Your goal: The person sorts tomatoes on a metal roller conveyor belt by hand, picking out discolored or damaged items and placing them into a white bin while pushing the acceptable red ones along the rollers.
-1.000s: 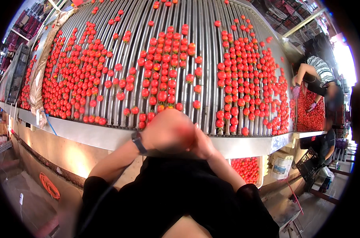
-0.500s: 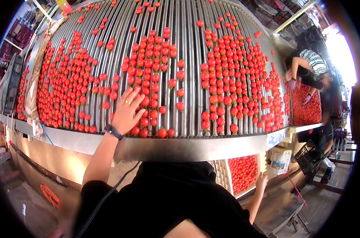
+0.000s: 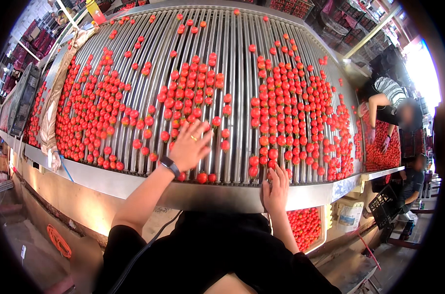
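Small red tomatoes lie in rows on a metal roller conveyor [image 3: 242,98]. My left hand [image 3: 189,147], with a ring and a dark wristband, rests over the middle cluster of tomatoes [image 3: 185,93], fingers spread and pointing away from me. Some tomatoes are hidden beneath it. At the conveyor's near edge my right hand [image 3: 276,190] reaches up over the metal rim [image 3: 212,197], its fingers stretched toward the lower end of the right-hand cluster of tomatoes [image 3: 291,108]. Nothing shows held in either hand.
A crate of tomatoes [image 3: 306,228] stands below the rim at my right. Another dense cluster of tomatoes [image 3: 92,112] lies left on the rollers, beside a draped cloth [image 3: 51,112]. A person in a striped top [image 3: 390,88] handles tomatoes at far right; another person holds a black crate [image 3: 386,206].
My right hand has risen from beside the crate to the conveyor's near edge. My left hand has shifted right across the middle cluster. The whole view has also shifted slightly.
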`<state>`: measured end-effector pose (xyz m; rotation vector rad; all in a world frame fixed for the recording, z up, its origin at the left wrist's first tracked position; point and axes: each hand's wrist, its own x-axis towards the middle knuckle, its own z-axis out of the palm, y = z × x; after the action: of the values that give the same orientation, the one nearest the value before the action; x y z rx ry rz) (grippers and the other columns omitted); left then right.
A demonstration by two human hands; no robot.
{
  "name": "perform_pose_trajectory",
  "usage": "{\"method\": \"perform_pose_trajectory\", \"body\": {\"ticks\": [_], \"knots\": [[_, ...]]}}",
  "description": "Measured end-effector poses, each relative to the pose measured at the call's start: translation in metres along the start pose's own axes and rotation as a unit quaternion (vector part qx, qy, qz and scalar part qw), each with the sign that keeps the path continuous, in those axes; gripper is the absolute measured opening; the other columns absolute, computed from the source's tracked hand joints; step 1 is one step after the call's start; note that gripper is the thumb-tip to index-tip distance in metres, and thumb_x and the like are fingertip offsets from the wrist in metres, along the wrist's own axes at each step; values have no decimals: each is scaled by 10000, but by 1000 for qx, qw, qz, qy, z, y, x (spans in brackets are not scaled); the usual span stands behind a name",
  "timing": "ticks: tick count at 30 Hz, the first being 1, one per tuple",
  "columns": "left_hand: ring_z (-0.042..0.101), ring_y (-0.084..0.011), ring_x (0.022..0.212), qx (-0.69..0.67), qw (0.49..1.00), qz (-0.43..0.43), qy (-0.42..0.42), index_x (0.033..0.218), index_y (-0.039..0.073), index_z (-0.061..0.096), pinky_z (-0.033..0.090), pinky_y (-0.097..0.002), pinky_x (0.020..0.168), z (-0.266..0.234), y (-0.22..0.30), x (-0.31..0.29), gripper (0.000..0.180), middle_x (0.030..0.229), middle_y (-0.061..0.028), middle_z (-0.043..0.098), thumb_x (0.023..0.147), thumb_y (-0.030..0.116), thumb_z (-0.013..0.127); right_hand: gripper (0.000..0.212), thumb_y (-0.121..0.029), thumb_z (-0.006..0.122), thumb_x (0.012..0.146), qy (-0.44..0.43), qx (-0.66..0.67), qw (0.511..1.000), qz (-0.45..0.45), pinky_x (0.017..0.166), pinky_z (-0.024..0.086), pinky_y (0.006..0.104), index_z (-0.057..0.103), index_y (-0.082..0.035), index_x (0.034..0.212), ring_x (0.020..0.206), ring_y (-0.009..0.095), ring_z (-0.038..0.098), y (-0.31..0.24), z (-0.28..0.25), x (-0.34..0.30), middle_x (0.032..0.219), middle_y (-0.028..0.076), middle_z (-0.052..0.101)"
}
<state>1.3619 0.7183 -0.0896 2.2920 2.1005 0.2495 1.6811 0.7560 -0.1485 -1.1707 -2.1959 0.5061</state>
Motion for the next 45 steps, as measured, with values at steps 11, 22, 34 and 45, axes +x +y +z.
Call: {"method": "perform_pose_trajectory", "body": {"ticks": [11, 22, 34, 45], "knots": [[231, -276, 1381, 108, 984, -141, 4, 1405, 147, 364, 96, -451, 1139, -18, -90, 73, 520, 1482, -53, 310, 953, 402, 398, 372, -97, 586, 838, 12, 15, 1000, 17, 1067, 284, 498, 515, -32, 1197, 1274, 388, 367, 17, -6, -7, 1304, 175, 456], [332, -336, 1310, 125, 976, -177, 27, 1293, 81, 465, 248, -466, 1085, -27, -166, 131, 454, 1393, -177, 398, 946, 354, 363, 354, -82, 604, 812, 45, 25, 998, 22, 1031, 331, 488, 534, -8, 1151, 1238, 395, 403, 28, -4, -3, 1259, 194, 482], [536, -304, 1080, -52, 963, -230, 128, 1157, 2, 563, 409, -379, 956, 83, -360, 121, 292, 1160, -160, 570, 881, 91, 526, 425, -125, 611, 816, 39, 7, 999, -9, 1062, 335, 441, 508, -28, 1216, 1270, 341, 381, 40, -45, -5, 1300, 161, 460], [326, -287, 1343, -59, 959, -157, 228, 1366, 66, 415, 271, -377, 1092, 32, -296, 105, 411, 1440, -150, 364, 978, 202, 402, 389, -151, 590, 846, 40, 29, 998, -31, 1057, 334, 435, 504, -43, 1209, 1273, 341, 372, 44, -56, 10, 1297, 163, 452]]}}
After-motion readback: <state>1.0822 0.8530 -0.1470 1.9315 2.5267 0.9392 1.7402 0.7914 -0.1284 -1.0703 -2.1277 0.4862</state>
